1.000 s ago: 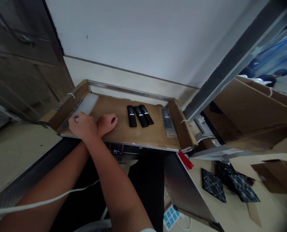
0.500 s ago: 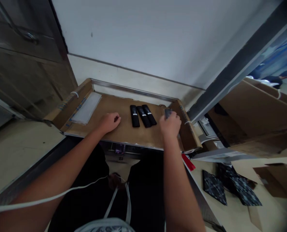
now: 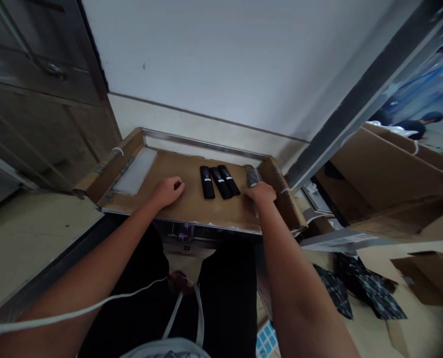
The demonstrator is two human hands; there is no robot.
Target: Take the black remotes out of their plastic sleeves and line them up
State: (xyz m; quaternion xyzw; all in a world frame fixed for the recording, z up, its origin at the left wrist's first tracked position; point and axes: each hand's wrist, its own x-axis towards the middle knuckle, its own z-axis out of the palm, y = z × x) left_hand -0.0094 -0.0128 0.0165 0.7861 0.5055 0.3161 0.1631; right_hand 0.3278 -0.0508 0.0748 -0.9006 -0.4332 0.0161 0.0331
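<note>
In the head view, reaching out now with the right hand [image 3: 263, 193], right onto a bagged remote [image 3: 252, 175]! Bent over its near part with those fingers, far end poking out just beyond them; too hidden to tell whether actually gripping. Just right of those fingers, along the counter [image 3: 191, 211], a cardboard side [image 3: 281, 191]. Over to the left hand [image 3: 169, 191]: curled loosely shut on the counter, holding nothing. Between both sets of fingers, three black remotes [image 3: 220, 182], side by side. Beyond the left fingers, off to their left, flat plastic sleeves [image 3: 137, 171].
</note>
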